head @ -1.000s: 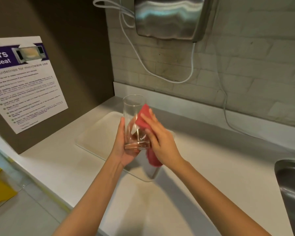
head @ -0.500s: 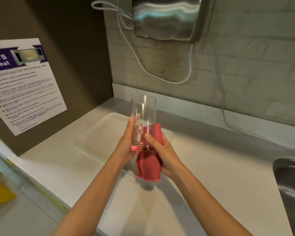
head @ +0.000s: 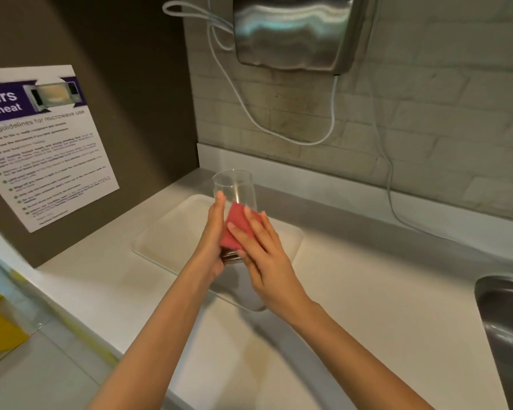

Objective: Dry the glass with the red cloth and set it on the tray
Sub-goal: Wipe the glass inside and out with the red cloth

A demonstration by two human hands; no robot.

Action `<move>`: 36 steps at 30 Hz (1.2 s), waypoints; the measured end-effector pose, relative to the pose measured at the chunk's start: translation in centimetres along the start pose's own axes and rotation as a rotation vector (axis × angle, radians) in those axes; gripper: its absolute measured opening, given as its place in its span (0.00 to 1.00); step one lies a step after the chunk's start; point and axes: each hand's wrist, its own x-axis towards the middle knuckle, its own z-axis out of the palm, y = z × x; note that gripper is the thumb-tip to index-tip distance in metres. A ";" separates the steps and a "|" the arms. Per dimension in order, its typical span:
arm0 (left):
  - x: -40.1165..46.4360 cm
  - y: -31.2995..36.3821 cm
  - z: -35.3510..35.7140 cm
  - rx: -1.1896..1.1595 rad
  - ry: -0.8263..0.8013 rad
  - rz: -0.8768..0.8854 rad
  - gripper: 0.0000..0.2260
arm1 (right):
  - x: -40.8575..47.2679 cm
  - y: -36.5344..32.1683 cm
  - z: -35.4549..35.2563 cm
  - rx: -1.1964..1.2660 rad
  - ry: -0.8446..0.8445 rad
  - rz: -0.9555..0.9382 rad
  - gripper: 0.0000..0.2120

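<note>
A clear drinking glass [head: 235, 187] is held upright above the white tray [head: 172, 232]. My left hand [head: 212, 235] grips its lower half from the left side. My right hand [head: 264, 253] presses the red cloth [head: 233, 229] flat against the near side of the glass, fingers spread over the cloth. The base of the glass shows between the two hands; most of the cloth is hidden under my right fingers. The tray lies on the white counter [head: 367, 291] directly below the glass.
A steel hand dryer [head: 293, 31] hangs on the brick wall above, its white cable [head: 279, 134] looping down. A steel sink [head: 507, 327] is at the right edge. A microwave safety notice [head: 42, 143] hangs on the brown panel at left.
The red cloth went from hanging below the glass to being pressed against its near side under my right hand. The glass stays upright in my left hand above the tray.
</note>
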 end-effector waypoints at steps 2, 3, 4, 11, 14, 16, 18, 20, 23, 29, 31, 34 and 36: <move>-0.2 -0.7 -0.1 -0.028 -0.028 -0.020 0.31 | 1.0 0.1 -0.6 -0.077 -0.044 -0.032 0.21; -0.3 -1.0 0.1 -0.028 -0.018 -0.034 0.27 | 1.9 0.0 -1.1 -0.092 -0.039 -0.026 0.21; -0.2 -1.4 0.1 -0.033 -0.015 -0.046 0.22 | 3.1 -0.1 -1.6 -0.110 -0.024 -0.005 0.20; 0.5 -1.8 -0.4 -0.306 -0.077 -0.090 0.24 | 3.0 -0.9 -1.5 -0.149 -0.075 -0.050 0.18; 1.0 -1.3 -1.8 -0.216 -0.090 -0.050 0.24 | -0.2 -0.5 -0.9 -0.084 -0.116 -0.109 0.18; 0.9 -1.2 -2.0 -0.178 -0.132 -0.063 0.26 | 0.0 -0.1 -1.4 -0.049 -0.104 -0.088 0.20; 0.9 -1.3 -1.5 -0.181 -0.172 -0.091 0.30 | 1.8 -0.1 -2.1 -0.005 -0.038 0.008 0.20; 0.8 -1.3 -0.9 -0.173 -0.186 -0.077 0.30 | 4.1 -0.3 -2.9 0.044 0.050 0.107 0.20; 0.8 -1.0 -0.3 -0.164 -0.198 -0.059 0.31 | 5.2 -0.3 -3.0 0.050 0.092 0.116 0.20; 0.8 -0.5 -1.2 -0.188 -0.136 -0.099 0.28 | 1.4 0.4 -0.8 0.190 0.082 0.033 0.19; 0.9 -0.5 -1.2 -0.197 -0.093 -0.050 0.22 | 0.7 0.7 -0.5 0.400 0.136 0.160 0.18; 1.2 -0.2 -1.0 -0.338 0.031 -0.091 0.29 | 0.1 1.5 -0.6 0.758 0.187 0.458 0.16; 1.5 0.2 -1.0 -0.448 0.104 -0.126 0.32 | 0.0 2.1 -0.8 1.066 0.257 0.694 0.15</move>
